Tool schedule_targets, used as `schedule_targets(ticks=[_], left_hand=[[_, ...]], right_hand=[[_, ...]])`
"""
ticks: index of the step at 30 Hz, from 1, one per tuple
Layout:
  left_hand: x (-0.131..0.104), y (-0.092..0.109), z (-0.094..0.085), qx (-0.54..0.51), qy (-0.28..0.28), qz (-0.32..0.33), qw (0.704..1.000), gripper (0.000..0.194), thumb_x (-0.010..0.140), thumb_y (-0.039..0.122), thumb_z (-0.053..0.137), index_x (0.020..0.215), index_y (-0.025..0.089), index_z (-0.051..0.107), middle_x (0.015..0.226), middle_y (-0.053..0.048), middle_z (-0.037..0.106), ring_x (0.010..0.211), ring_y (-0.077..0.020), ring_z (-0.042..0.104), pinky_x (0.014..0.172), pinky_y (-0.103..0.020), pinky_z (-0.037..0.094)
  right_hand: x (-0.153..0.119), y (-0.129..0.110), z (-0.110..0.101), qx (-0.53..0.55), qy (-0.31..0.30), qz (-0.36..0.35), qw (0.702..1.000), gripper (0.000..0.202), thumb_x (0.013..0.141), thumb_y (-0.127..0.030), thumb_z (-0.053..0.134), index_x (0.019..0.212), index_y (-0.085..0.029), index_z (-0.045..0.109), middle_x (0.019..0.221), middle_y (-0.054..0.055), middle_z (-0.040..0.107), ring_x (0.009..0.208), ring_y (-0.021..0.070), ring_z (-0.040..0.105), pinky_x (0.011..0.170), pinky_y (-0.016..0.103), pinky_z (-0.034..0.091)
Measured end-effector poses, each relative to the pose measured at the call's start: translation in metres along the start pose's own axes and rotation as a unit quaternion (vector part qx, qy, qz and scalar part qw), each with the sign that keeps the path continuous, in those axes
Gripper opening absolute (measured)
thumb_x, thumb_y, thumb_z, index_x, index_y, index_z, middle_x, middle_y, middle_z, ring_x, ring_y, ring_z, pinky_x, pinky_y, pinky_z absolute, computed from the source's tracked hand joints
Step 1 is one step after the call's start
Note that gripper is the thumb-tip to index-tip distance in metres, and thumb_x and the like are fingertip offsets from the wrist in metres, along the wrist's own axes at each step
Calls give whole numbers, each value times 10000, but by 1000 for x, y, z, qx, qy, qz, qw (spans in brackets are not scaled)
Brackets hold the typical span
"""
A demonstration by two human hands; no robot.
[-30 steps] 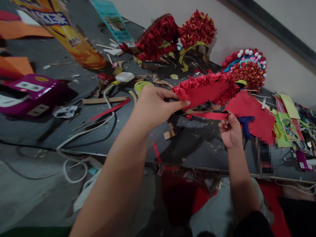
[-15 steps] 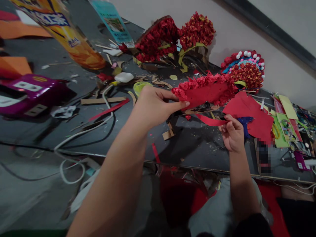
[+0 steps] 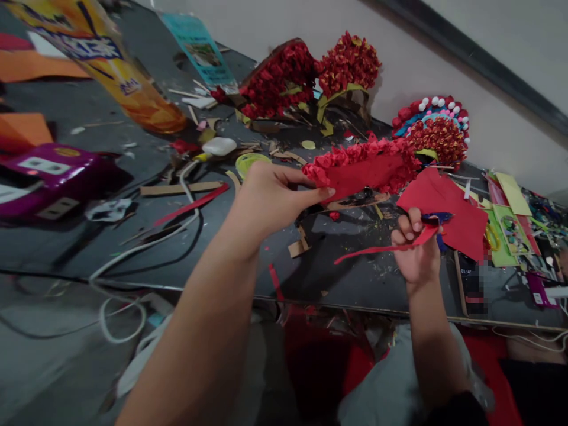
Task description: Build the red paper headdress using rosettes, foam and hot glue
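Note:
My left hand [image 3: 273, 201] pinches the near left end of a red paper piece [image 3: 366, 176], whose far edge and right end are trimmed with crumpled red paper petals. The piece is held above the table. To its right, my right hand [image 3: 415, 248] is closed on a thin red paper strip [image 3: 373, 251], which trails left from the fingers. A dark bit shows at the strip's right end by the fingertips; I cannot tell what it is. Behind that hand lie a blue tool [image 3: 444, 217], partly hidden, and a red sheet [image 3: 461, 207].
Petal-covered red pieces [image 3: 346, 65] and a beaded fan-shaped ornament [image 3: 437, 127] stand along the wall. An orange drink bottle [image 3: 128, 83], a purple power strip [image 3: 57, 177] and a white cable [image 3: 146, 251] are at left. A phone [image 3: 473, 284] lies near the front edge.
My right hand has turned and pulled the strip away from the petal-trimmed piece, so its loose end now hangs lower. My left hand keeps its pinch. The view has shifted slightly.

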State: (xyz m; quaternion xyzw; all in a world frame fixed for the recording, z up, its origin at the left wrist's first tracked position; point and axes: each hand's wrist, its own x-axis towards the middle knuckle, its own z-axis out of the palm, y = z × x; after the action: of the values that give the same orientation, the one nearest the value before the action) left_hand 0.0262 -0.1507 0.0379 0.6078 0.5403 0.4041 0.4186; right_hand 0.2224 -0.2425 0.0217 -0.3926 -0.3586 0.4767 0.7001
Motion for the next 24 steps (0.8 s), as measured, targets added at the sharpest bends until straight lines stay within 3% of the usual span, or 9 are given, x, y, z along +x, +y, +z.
schedule_targets(ticks=[4, 8, 13, 19, 24], left_hand=[[1, -2, 1, 4, 6, -18, 1000, 210, 548, 336, 748, 638, 148, 727, 378, 66, 437, 374, -36, 305, 372, -176, 199], [0, -2, 2, -8, 19, -17, 1000, 226, 517, 333, 743, 663, 161, 739, 421, 62, 502, 388, -34, 306, 389, -177, 249], [0, 1, 1, 15, 31, -33, 999, 234, 501, 343, 746, 635, 151, 736, 388, 71, 460, 383, -31, 282, 377, -170, 205], [0, 6, 2, 23, 22, -45, 999, 164, 544, 280, 748, 649, 155, 740, 375, 77, 451, 389, -29, 307, 384, -164, 232], [0, 8, 1, 32, 12, -53, 998, 119, 575, 264, 753, 622, 157, 728, 360, 74, 436, 373, -31, 319, 377, -172, 221]], right_hand=[[-3, 3, 2, 70, -6, 38, 997, 503, 648, -494, 739, 572, -209, 332, 678, -45, 187, 537, 100, 137, 401, 212, 185], [-4, 11, -3, 138, -11, 49, 989, 435, 634, -446, 765, 601, -218, 396, 692, -45, 180, 544, 98, 125, 406, 197, 181], [-2, 10, -1, 125, -13, 40, 991, 418, 637, -485, 747, 596, -226, 421, 662, -51, 178, 522, 92, 162, 407, 194, 182], [9, 13, -11, -56, 47, -41, 996, 418, 631, -553, 721, 610, -214, 477, 637, -57, 325, 489, 60, 281, 428, 206, 249], [13, 18, -31, -249, 139, -158, 945, 303, 722, -500, 682, 740, -201, 634, 625, -47, 486, 516, 62, 400, 502, 215, 334]])
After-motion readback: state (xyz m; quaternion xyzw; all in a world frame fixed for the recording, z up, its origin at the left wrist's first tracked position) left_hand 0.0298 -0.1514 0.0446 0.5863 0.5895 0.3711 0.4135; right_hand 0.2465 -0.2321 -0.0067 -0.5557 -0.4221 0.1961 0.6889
